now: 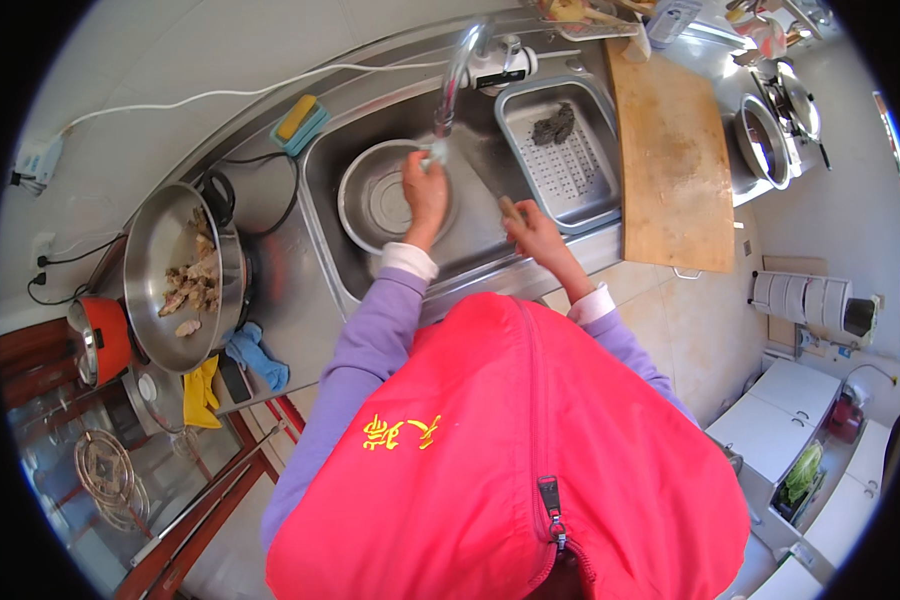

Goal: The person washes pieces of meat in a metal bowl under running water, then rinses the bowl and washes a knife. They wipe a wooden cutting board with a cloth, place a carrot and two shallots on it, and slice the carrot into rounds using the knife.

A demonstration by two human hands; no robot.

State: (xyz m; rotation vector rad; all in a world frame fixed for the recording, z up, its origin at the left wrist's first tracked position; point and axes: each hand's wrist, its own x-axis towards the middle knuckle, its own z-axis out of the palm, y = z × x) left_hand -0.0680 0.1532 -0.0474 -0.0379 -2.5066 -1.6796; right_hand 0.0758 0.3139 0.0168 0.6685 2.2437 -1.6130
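My left hand (425,193) is under the spout of the chrome faucet (465,67), above a round stainless steel bowl (367,191) in the sink. Something pale shows at its fingertips, blurred; whether it is running water or a small held thing I cannot tell. My right hand (538,234) grips the wooden handle of a knife (508,210) near the sink's front edge. The blurred blade points up and left over the sink (461,259). To its right sits a perforated metal drain basket (570,169) with a grey scouring pad (554,124) in it.
A wooden cutting board (671,165) lies right of the sink, overhanging the counter's front. On the left stands a big steel pan (150,262) with meat pieces (195,281). A yellow sponge on a teal holder (300,126) and blue cloth (257,356) are nearby.
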